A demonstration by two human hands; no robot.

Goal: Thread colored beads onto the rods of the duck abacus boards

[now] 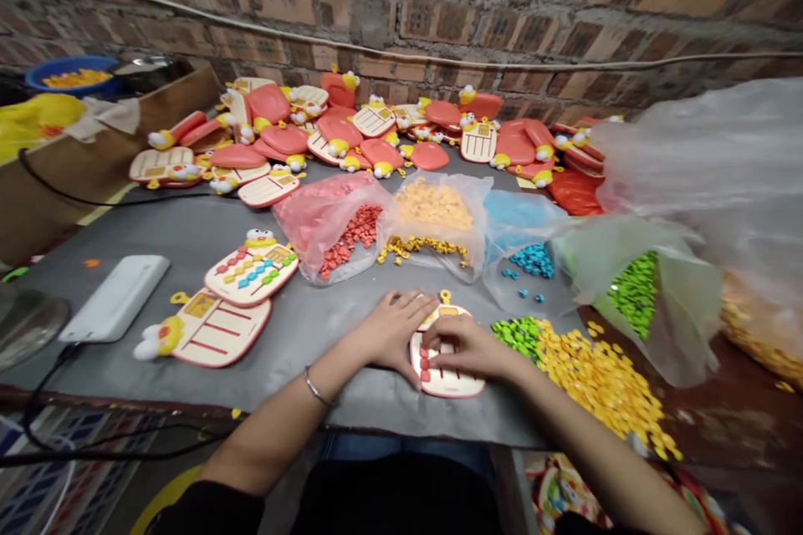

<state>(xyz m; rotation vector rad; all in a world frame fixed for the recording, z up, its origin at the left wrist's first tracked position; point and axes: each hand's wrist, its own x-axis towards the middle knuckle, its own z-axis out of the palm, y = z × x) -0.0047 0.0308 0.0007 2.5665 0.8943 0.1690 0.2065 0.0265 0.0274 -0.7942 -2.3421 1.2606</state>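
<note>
A cream, red-edged toy board (455, 384) with slots and a yellow loop lies flat at the table's front edge. My left hand (395, 330) grips it along its left side, fingers over the upper end and thumb near the lower left edge. My right hand (470, 347) reaches over the board from the right. Its thumb and fingertips are closed at a short row of red beads (425, 365) in the leftmost slot. The fingers partly cover the other slots. Beside the board, at the right, lie loose green beads (518, 336) and a spread of yellow pieces (595, 376).
Open bags of red beads (351, 238), gold beads (432, 249), blue beads (532, 259) and green beads (633, 292) stand behind. At the left lie a beaded board (251, 276), a bare-slotted board (219, 334) and a white power bank (116, 297). Many boards (339, 134) are heaped by the brick wall.
</note>
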